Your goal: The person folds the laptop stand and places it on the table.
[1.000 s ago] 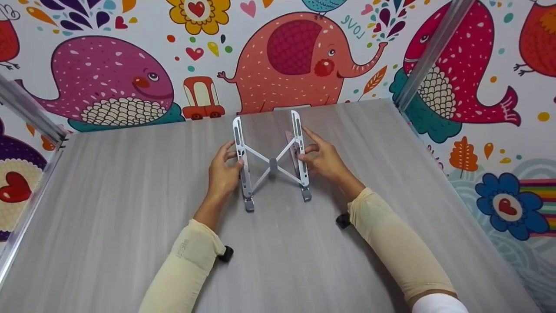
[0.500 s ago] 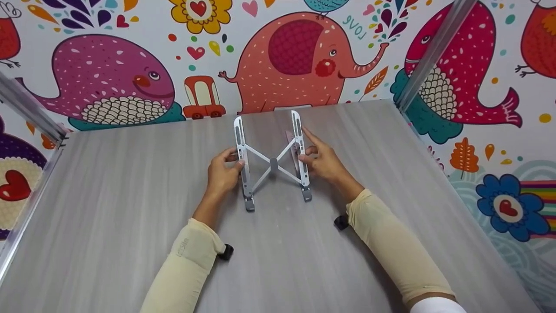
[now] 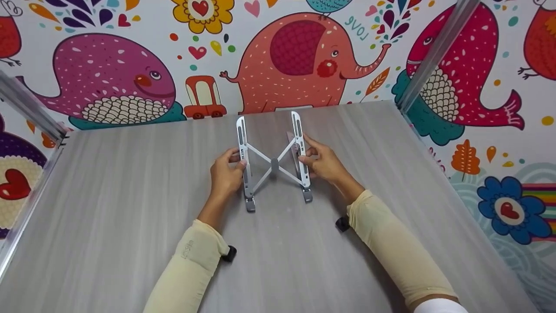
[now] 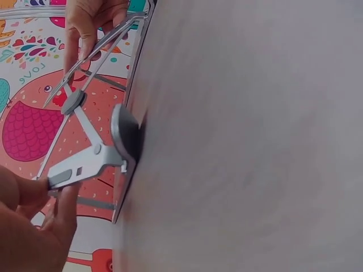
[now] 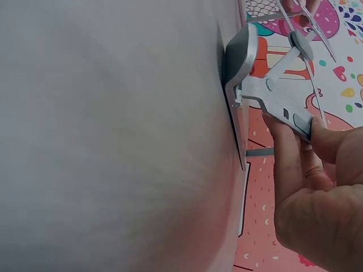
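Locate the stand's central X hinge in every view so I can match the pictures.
Head: the hinge sits mid-frame, between both hands, above the table.
Left wrist: the hinge is upper left, above the left hand.
Right wrist: the hinge is at top right, above the right hand.
Shared landmark: the orange elephant on the wall.

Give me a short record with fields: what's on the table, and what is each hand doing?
thing: folding metal stand, two rails joined by crossed bars
place: far middle of the grey table, near the wall
left hand: grips the left rail, thumb and fingers round it
right hand: pinches the right rail
stand's feet: two grey pads, resting on the table
backdrop: cartoon wall with elephant, whale and fish
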